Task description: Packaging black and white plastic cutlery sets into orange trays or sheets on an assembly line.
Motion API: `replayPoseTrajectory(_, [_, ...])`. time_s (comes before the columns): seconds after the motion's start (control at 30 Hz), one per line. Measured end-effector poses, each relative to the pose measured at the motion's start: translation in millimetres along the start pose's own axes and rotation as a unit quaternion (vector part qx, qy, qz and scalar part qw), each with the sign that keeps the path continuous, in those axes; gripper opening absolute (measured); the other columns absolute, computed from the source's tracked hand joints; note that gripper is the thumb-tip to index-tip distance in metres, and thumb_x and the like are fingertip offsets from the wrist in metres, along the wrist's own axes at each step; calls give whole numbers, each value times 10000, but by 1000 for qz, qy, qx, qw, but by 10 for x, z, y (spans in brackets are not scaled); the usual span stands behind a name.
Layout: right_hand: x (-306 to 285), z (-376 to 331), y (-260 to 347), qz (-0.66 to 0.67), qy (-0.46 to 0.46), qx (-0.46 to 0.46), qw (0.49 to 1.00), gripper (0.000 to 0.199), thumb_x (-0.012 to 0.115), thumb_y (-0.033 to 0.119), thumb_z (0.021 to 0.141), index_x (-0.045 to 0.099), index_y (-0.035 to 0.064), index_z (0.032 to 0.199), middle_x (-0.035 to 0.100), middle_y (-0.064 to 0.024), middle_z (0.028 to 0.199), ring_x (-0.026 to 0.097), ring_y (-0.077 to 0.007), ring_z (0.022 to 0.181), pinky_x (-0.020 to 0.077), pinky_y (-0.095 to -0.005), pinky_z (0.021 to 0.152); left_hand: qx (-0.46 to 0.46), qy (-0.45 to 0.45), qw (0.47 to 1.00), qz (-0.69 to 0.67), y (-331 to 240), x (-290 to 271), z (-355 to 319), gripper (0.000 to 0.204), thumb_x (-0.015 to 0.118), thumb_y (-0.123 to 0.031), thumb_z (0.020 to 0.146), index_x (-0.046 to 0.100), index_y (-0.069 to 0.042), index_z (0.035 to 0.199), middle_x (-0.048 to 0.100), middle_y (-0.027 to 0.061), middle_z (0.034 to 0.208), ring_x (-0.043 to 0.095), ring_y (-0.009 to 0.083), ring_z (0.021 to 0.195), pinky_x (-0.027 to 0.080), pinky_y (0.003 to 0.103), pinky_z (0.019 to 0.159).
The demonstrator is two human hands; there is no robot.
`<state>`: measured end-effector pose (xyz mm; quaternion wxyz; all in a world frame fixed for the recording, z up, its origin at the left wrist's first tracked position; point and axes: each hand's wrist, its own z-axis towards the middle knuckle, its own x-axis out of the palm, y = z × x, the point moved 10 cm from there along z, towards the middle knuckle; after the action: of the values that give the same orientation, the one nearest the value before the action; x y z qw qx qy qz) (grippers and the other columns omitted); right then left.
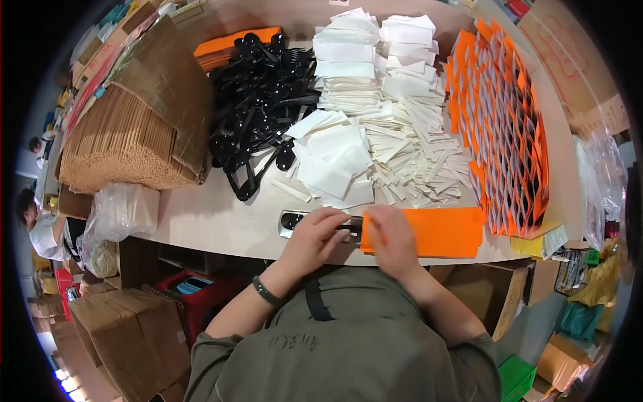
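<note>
At the table's near edge, my left hand (pixel 313 236) is closed round a black plastic spoon (pixel 292 220), whose bowl pokes out to the left over a pale strip. The spoon's dark handle runs right, toward a flat orange paper sleeve (pixel 445 231). My right hand (pixel 394 242) bends over the sleeve's left end with its fingers curled against it; the fingertips are slightly blurred. Beyond my hands lie a loose pile of white paper napkins (pixel 335 161) and many narrow pale packets (pixel 429 161). A heap of black plastic cutlery (pixel 261 100) spreads at the back left.
Orange sleeves (pixel 499 127) stand in dense rows on the right. A torn cardboard box (pixel 161 80) packed with thin wooden sticks (pixel 120 144) occupies the left. Below the table are a cardboard box (pixel 127 331), a red bin (pixel 201 295) and an open carton (pixel 485 295).
</note>
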<state>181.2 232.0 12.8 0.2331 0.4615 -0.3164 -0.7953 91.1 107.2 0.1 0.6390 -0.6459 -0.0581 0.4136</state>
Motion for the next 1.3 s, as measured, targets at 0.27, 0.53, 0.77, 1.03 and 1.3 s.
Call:
replayPoseTrajectory(0.27, [356, -130, 333, -145, 160, -243, 946, 376, 663, 99, 840, 645, 52, 1213, 637, -112, 1262, 594, -283, 1202, 454, -473, 999, 27, -375, 776, 506, -907, -3353, 456, 258, 614, -187, 931, 691, -48, 1133, 712, 155, 1018, 674, 310, 1016, 525, 405, 871])
replayPoseTrajectory(0.53, [380, -235, 393, -73, 118, -245, 960, 276, 624, 100, 846, 643, -2, 1101, 592, -156, 1061, 581, -328, 1098, 464, -457, 977, -109, -198, 771, 595, 67, -4064, 533, 229, 613, -220, 912, 678, -1, 917, 663, 246, 857, 642, 433, 828, 511, 522, 725])
replayPoseTrajectory(0.77, [381, -305, 130, -53, 141, -181, 972, 419, 759, 155, 742, 673, 140, 1152, 511, -254, 1355, 501, -449, 1252, 411, -543, 1064, -81, -220, 724, 648, 181, -4470, 569, 200, 565, -127, 902, 613, 38, 1005, 654, 271, 1034, 612, 462, 967, 507, 489, 817])
replayPoseTrajectory(1.03, [231, -135, 71, -66, 199, -160, 965, 392, 685, 112, 830, 674, 183, 1216, 431, -324, 1419, 409, -492, 1334, 368, -524, 1114, -198, -435, 878, 23, 1011, -2681, -1337, 201, 546, -179, 1021, 648, -23, 1095, 619, 7, 1036, 557, 131, 981, 457, 286, 859])
replayPoseTrajectory(1.3, [280, -149, 154, -130, 240, -174, 946, 394, 685, 189, 870, 657, 199, 1263, 435, -335, 1414, 410, -482, 1339, 370, -512, 1112, -229, 16, 966, 119, 791, -1335, -515, 145, 668, 36, 850, 701, 2, 987, 688, 107, 856, 659, 177, 808, 517, 299, 738])
